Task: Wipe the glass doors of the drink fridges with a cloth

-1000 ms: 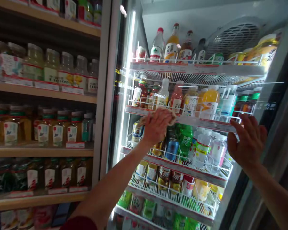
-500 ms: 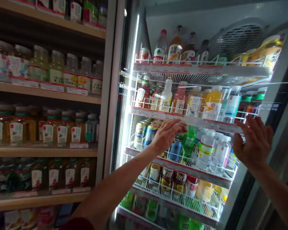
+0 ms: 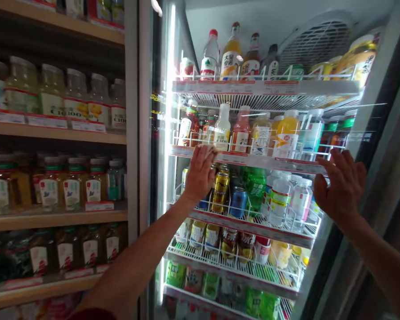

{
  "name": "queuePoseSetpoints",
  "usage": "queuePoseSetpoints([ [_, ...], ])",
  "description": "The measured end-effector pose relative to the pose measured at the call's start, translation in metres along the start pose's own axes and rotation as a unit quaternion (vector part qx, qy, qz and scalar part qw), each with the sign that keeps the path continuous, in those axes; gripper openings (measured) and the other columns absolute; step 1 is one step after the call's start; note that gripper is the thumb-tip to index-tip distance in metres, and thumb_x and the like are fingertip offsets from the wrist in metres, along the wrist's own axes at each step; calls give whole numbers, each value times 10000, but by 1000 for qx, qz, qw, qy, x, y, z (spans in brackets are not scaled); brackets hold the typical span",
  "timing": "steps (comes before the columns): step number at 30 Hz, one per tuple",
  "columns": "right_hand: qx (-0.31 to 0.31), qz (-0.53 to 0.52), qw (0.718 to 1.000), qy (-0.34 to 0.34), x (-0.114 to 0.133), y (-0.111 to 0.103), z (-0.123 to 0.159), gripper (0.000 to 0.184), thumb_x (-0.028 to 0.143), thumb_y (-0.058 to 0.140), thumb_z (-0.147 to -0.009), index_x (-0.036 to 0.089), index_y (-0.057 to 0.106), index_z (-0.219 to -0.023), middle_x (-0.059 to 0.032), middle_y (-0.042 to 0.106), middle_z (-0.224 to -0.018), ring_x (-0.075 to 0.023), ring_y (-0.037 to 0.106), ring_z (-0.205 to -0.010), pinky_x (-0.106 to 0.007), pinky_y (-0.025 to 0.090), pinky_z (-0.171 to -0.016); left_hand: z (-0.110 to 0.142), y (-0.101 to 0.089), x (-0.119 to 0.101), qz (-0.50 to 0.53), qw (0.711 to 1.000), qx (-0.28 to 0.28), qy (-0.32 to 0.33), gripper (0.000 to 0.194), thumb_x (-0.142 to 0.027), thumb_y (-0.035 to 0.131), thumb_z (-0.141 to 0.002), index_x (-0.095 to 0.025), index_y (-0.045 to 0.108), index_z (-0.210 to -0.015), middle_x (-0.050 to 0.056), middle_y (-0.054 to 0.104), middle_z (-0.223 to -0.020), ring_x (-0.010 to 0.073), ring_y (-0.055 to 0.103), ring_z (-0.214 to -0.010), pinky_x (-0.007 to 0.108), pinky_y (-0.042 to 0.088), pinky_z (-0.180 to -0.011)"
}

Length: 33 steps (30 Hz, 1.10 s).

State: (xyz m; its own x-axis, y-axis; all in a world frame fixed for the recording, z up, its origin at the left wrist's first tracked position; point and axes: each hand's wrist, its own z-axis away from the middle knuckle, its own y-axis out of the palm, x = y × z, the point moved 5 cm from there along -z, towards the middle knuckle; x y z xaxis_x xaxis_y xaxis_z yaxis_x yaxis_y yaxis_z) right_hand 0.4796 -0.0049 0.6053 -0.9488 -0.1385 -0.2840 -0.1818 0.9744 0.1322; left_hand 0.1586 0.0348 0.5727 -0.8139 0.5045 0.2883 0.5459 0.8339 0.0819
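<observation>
My left hand lies flat with fingers together against the glass front of a lit drinks cooler, level with the second shelf's price rail. A pale edge of cloth shows under its fingertips. My right hand is spread open and flat on the glass near the cooler's right side, holding nothing. Just to the right of my left hand and behind the glass stand a gold can and a blue can.
The cooler's wire shelves hold several bottles and cans, with a fan grille at the top right. To the left, wooden shelves carry rows of jars and bottles. A dark door frame runs down the right.
My left hand with the cloth swept right along the second shelf level, then back left and slightly up. My right hand stayed flat near the right side. The view shifted a little.
</observation>
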Motion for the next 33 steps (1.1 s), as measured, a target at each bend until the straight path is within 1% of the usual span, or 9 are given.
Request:
queuePoseSetpoints([
  [4,26,-20,999,33,-1,0,1,449,269,483,-833,247,494,-1282,-73,472,-1378,-256,365,-1319,-509,255,-1073,6,13,-23,-42,987,104,114,500,-227,367,-890,-231,312,-1387,34,384,-1433,202,228,-1382,432,264,-1125],
  [8,15,-18,999,34,0,-1,2,505,268,493,-826,261,441,-1328,-77,425,-1414,-268,345,-1329,-533,230,-1075,-2,-11,36,-118,988,-14,-96,512,-221,351,-893,-183,285,-1399,103,369,-1437,236,203,-1389,497,193,-1133],
  [10,20,-12,999,25,2,-1,2,533,260,505,-818,272,418,-1344,-70,419,-1419,-262,342,-1332,-521,223,-1084,-1,-14,39,-105,980,-62,-160,554,-214,344,-887,-167,218,-1424,116,296,-1473,237,142,-1404,481,220,-1128],
  [14,28,-14,999,29,5,-3,1,506,232,488,-823,281,448,-1325,-54,444,-1402,-236,365,-1320,-476,246,-1088,2,16,-24,-15,995,57,75,569,-232,356,-886,-201,195,-1431,43,370,-1441,167,175,-1396,365,260,-1131],
  [15,31,-14,999,34,5,-3,0,495,226,478,-826,279,458,-1318,-52,446,-1401,-231,366,-1320,-466,248,-1089,3,19,-27,-21,994,68,87,555,-218,359,-885,-206,224,-1423,35,393,-1427,170,186,-1394,375,236,-1141],
  [21,15,0,1000,25,2,1,3,495,273,469,-829,286,452,-1324,-55,456,-1394,-252,381,-1309,-474,259,-1075,0,-16,47,-77,979,-71,-174,523,-202,369,-877,-165,300,-1394,134,316,-1459,264,213,-1384,520,223,-1115],
  [27,51,-4,996,77,9,3,6,570,305,482,-829,311,346,-1383,-63,363,-1454,-296,312,-1342,-550,206,-1077,16,1,-1,-59,995,50,62,506,-216,377,-881,-233,319,-1383,62,483,-1356,194,286,-1361,424,291,-1107],
  [31,42,-4,997,69,12,2,7,567,316,485,-832,303,351,-1383,-74,372,-1447,-302,319,-1338,-553,209,-1074,17,-22,43,-134,980,-37,-140,498,-229,359,-892,-185,318,-1387,133,402,-1411,221,266,-1369,469,250,-1108],
  [33,39,-5,997,69,12,1,7,563,308,486,-836,302,352,-1382,-77,376,-1445,-298,314,-1340,-553,201,-1078,19,-23,43,-130,979,-49,-151,517,-210,362,-884,-179,301,-1396,141,373,-1428,219,235,-1381,450,285,-1090],
])
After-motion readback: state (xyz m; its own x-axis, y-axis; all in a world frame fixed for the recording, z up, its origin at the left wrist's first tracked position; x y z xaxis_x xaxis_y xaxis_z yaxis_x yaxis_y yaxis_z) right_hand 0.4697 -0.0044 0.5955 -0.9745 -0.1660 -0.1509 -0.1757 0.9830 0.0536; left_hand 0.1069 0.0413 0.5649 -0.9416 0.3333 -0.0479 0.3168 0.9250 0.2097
